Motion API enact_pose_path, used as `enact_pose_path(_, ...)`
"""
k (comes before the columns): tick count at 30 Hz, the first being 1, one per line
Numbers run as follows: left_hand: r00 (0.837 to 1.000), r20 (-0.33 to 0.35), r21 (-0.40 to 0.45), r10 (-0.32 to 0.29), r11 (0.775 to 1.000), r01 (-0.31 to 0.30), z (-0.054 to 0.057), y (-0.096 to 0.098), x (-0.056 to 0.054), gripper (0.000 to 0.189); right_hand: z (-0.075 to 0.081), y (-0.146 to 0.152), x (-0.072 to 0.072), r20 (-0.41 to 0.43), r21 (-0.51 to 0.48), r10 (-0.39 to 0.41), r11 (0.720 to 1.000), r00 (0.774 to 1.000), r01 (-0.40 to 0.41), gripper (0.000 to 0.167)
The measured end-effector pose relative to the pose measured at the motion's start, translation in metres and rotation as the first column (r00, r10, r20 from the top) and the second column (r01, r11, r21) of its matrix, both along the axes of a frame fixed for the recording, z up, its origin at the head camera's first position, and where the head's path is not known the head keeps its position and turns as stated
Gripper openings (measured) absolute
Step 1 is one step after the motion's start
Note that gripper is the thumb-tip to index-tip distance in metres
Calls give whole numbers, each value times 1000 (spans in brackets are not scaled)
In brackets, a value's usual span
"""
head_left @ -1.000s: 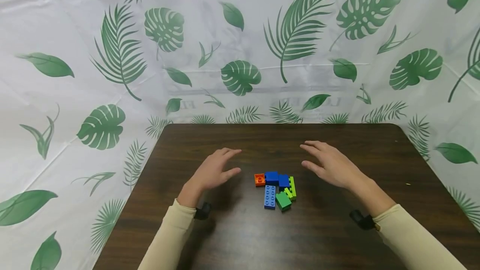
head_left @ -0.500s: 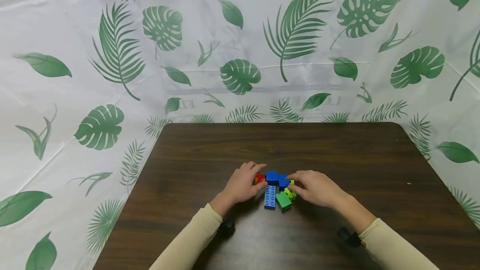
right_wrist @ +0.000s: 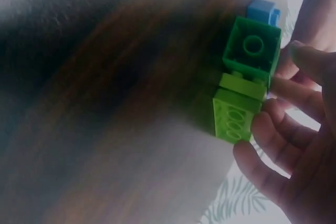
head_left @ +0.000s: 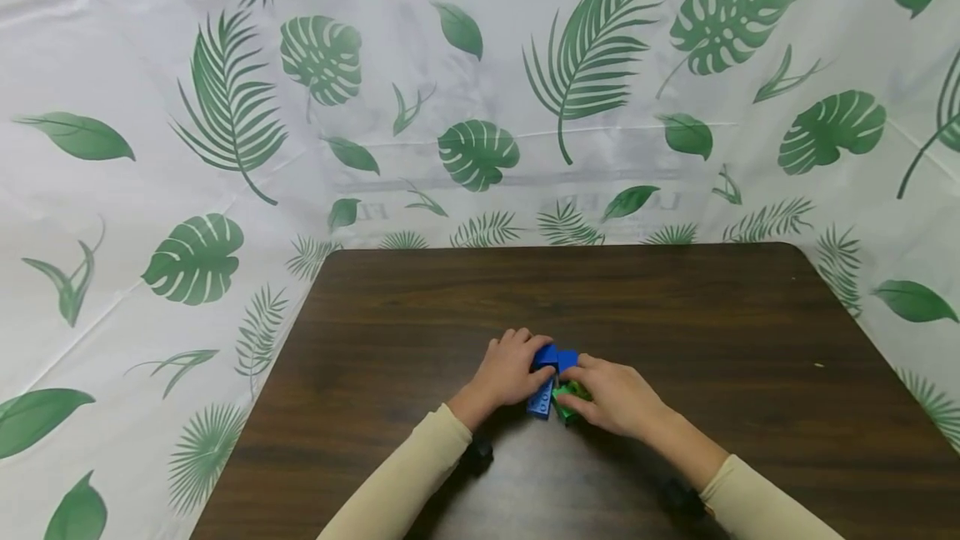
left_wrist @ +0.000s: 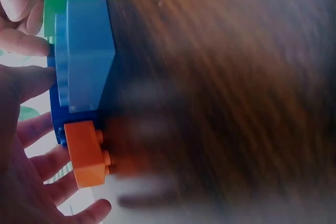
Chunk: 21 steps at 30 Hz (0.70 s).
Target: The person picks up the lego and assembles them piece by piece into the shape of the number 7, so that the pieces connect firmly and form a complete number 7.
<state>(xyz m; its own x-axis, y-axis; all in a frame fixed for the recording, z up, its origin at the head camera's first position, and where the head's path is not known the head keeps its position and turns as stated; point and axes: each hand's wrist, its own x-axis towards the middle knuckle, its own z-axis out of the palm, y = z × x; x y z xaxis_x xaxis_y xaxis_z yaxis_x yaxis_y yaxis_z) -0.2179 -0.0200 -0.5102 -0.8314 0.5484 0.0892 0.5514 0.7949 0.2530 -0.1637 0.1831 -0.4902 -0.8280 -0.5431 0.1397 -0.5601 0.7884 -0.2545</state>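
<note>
Blue, green, lime and orange toy building bricks sit bunched between my two hands. My left hand (head_left: 508, 369) rests on the left side of the bunch, its fingers behind the orange brick (left_wrist: 84, 153) and a blue brick (head_left: 547, 354). Its thumb lies along the lighter blue brick (head_left: 538, 404). The right hand (head_left: 617, 394) touches the other side, loosely bent fingers against the lime bricks (right_wrist: 236, 119), thumb beside the green brick (head_left: 564, 408). Between the hands a second blue brick (head_left: 567, 361) shows at the back. In the head view the left hand hides the orange brick.
The bricks lie on a dark wood-grain table (head_left: 420, 290). A white curtain (head_left: 405, 65) with green leaf prints hangs behind it and on both sides. A tiny pale scrap (head_left: 819, 365) lies at the table's right.
Both hands have come in from the sides and down onto the bricks. The lighter blue brick has turned slightly, and the hands cover more of the bunch.
</note>
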Motion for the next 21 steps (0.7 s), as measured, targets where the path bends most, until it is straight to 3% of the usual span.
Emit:
enact_pose_path(6, 1000, -1, 39, 30, 999, -30, 0, 4, 2, 41, -6, -6, 3, -50, 34, -30, 999, 998, 32, 40)
enact_pose_path(14, 999, -6, 152, 38, 988, -37, -4, 4, -4, 35, -5, -9, 4, -72, 84, -49, 995, 996, 55, 49)
enact_pose_path(21, 999, -3, 101, 38, 994, -38, 0, -2, -4, 39, -4, -10, 4, -67, 133, -54, 989, 996, 63, 56)
